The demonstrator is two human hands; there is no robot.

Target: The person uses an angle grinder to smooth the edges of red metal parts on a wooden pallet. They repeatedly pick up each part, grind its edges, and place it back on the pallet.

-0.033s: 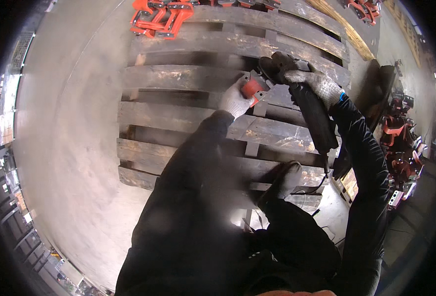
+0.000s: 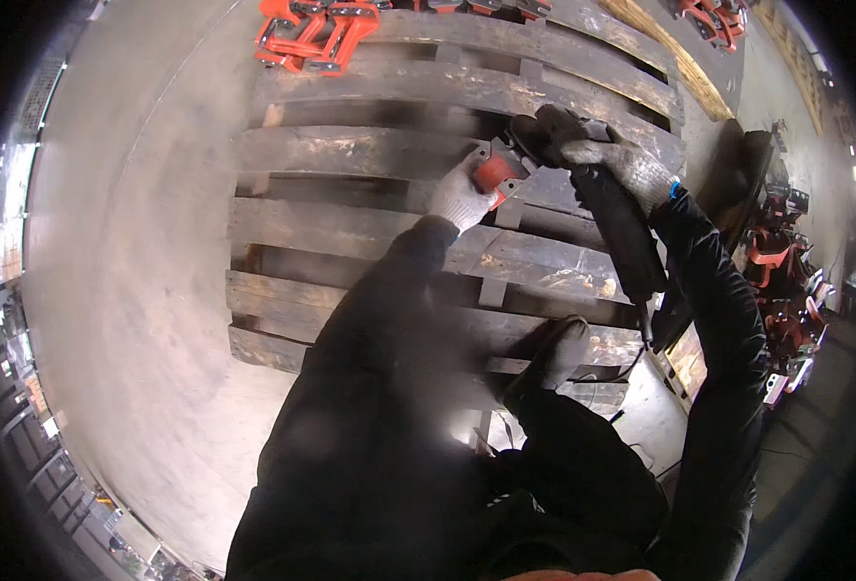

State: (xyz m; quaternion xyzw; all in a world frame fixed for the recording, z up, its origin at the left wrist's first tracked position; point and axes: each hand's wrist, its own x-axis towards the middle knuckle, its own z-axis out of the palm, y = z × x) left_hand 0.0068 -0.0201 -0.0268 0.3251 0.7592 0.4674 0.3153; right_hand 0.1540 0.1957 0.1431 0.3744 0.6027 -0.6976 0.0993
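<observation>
Next to no change from the previous picture, just a slight shift of view: my left hand (image 2: 459, 198) has its fingers gripping the red part (image 2: 493, 174), my right hand (image 2: 633, 172) has its fingers around the head of the black grinder (image 2: 618, 232). So same step seems in hand. Part is over the wooden pallet (image 2: 331, 228), right of its middle; disc (image 2: 527, 140) just beside it, contact can't tell. Red brackets (image 2: 343, 41) at the pallet's far left corner.
</observation>
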